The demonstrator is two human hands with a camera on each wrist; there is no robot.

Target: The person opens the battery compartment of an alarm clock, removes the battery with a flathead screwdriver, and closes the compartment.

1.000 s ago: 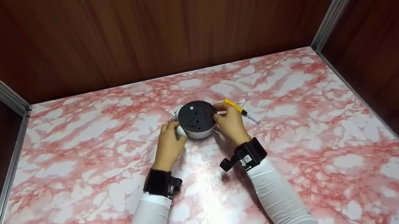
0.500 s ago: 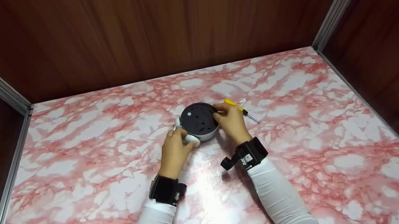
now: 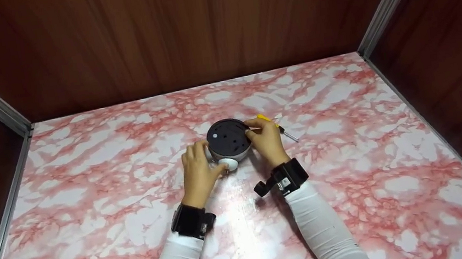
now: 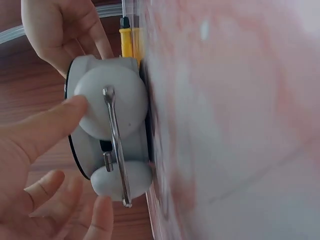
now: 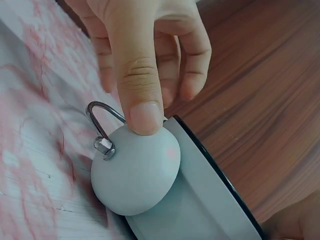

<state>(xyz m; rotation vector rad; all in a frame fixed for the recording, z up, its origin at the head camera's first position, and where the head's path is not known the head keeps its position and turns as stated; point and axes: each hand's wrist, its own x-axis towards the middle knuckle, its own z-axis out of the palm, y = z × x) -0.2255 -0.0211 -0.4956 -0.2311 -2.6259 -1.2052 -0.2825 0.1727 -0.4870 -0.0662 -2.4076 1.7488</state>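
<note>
A white twin-bell alarm clock (image 3: 229, 138) lies on the tabletop with its black back facing up. Its two rounded bells and metal handle point toward my left hand (image 3: 197, 165). In the left wrist view, my left thumb touches the upper bell (image 4: 112, 102), and a fingertip meets the lower bell (image 4: 120, 181). The handle (image 4: 116, 145) spans both bells, with a small hammer (image 4: 108, 161) between them. My right hand (image 3: 268, 141) holds the clock's right rim between thumb and fingers. The right wrist view shows the left thumb pressing one bell (image 5: 140, 170); the clock's face is hidden.
A yellow-handled screwdriver (image 3: 288, 132) lies just beyond the right hand, its metal tip toward the right. The red-and-white marbled tabletop (image 3: 126, 153) is bounded by a brown wood-grain back wall (image 3: 181, 32) and side walls.
The clock has turned counterclockwise in the head view, bringing one bell nearer to me. My left hand has moved slightly nearer and spread wider across the bells. The right hand stays at the rim.
</note>
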